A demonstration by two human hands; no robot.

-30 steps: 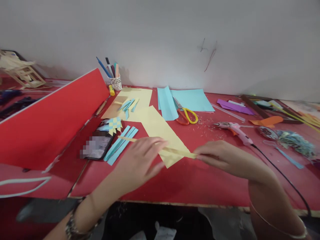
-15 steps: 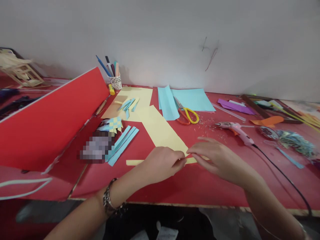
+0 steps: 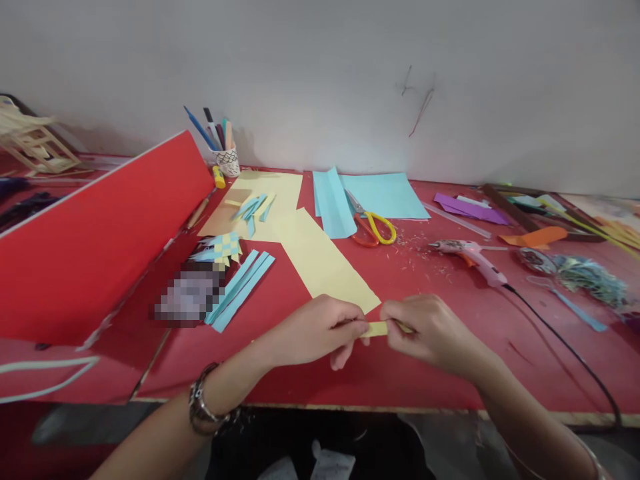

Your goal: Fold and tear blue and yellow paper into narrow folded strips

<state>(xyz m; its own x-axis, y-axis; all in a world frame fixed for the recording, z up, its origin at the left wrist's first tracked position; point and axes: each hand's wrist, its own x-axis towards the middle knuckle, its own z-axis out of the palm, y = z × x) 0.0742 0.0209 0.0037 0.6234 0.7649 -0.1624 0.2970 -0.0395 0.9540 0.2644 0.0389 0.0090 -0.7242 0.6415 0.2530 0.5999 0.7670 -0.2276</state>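
Between my two hands a narrow yellow paper strip (image 3: 376, 329) is held over the red table, near its front edge. My left hand (image 3: 320, 330) pinches one part of it, thumb and fingers closed. My right hand (image 3: 425, 330) is closed around the other part, and a short end shows by its fingers. Just beyond the hands lies a long piece of pale yellow paper (image 3: 325, 257). To the left, several light blue strips (image 3: 243, 290) lie side by side, near a small blue and yellow woven paper piece (image 3: 226, 247).
Scissors (image 3: 383, 229) rest against light blue sheets (image 3: 390, 193) at the back. A pink glue gun (image 3: 473, 257) lies right, its cord running to the front edge. A large red board (image 3: 110, 233) leans up at left, near a cup of pens (image 3: 227, 162).
The strip, which lay along the table, is now lifted between both hands. My right hand's outstretched fingers have curled closed around it, and my left hand has turned, keeping its pinch.
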